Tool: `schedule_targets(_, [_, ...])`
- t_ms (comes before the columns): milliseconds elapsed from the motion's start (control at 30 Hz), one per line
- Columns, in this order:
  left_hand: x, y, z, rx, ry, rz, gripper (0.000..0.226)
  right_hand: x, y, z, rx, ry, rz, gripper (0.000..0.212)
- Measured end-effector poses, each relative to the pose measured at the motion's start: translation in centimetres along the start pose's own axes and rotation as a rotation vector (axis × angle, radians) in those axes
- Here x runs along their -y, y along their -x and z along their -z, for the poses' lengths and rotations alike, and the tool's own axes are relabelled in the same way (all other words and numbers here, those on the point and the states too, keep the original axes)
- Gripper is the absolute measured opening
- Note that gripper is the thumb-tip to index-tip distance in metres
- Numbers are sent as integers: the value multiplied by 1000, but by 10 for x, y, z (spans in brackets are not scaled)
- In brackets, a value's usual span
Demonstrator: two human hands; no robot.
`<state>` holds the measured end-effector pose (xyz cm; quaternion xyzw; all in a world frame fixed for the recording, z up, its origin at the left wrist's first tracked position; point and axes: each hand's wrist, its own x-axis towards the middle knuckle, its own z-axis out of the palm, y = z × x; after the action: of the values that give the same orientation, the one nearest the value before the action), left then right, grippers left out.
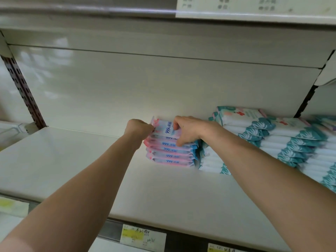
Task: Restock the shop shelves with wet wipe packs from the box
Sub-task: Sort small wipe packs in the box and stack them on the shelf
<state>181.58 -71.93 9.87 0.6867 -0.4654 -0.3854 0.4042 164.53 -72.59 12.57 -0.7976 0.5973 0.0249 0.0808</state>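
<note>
Six or so pink wet wipe packs stacked on shelf, just beside teal packs. Top pack pinched at end seal by left hand, clasped at opposite end by right hand. Judged light, soft, slick-filmed; best gripped at both short ends.

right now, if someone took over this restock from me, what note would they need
Left hand: pinches the left end of the top pink-and-blue wet wipe pack.
Right hand: grips the same pack's right end.
Pink-and-blue stack stands on the white metal shelf, beside the teal-and-white packs on its right.
Done: one stack built.
Left: settle the top pack, then probably fill the bare shelf to the left. The box is not in view.
</note>
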Motion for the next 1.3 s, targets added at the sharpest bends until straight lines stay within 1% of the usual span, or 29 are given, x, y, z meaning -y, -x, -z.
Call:
schedule_targets(100, [2, 1, -2, 73, 24, 51, 11, 3, 4, -2, -15, 90, 46, 62])
schedule_targets(167, [2, 1, -5, 75, 37, 58, 14, 4, 5, -3, -61, 162, 73, 58])
schedule_targets(267, [1, -1, -6, 53, -1, 43, 14, 3, 5, -3, -69, 174, 86, 52])
schedule_targets(433, [3, -2, -5, 67, -33, 60, 9, 3, 6, -4, -50, 181, 85, 51])
schedule_targets(467, [3, -1, -4, 81, -21, 73, 14, 4, 6, -4, -47, 182, 83, 51])
schedule_targets(500, [3, 0, -3, 103, -3, 97, 25, 4, 6, -4, -47, 184, 81, 52])
schedule_targets(533, [3, 2, -2, 144, 17, 138, 40, 5, 6, -4, -48, 186, 77, 52])
schedule_targets(567, [4, 3, -1, 208, 25, 192, 57, 6, 7, -3, -50, 187, 73, 52])
schedule_targets(600, [5, 4, -2, 287, 30, 241, 68, 7, 7, -2, -52, 190, 68, 52])
schedule_targets(633, [8, 4, -4, 361, 45, 277, 71, 8, 8, -2, -56, 194, 64, 52])
schedule_targets(700, [12, 5, -10, 430, 104, 313, 65, 9, 9, -2, -63, 196, 58, 51])
schedule_targets(800, [14, 3, -18, 416, 151, 302, 54, 9, 11, -3, -65, 185, 50, 49])
schedule_targets(1067, [9, 6, -25, 450, 125, 278, 50, 2, 16, -2, -56, 179, 11, 48])
schedule_targets(1133, [6, 6, -24, 415, 86, 266, 49, 4, 16, -2, -79, 175, 24, 49])
schedule_targets(1200, [3, 8, -23, 345, 50, 229, 48, 8, 15, -4, -97, 166, 44, 46])
schedule_targets(1300, [1, 11, -23, 296, 17, 193, 52, 14, 16, -6, -93, 181, 39, 43])
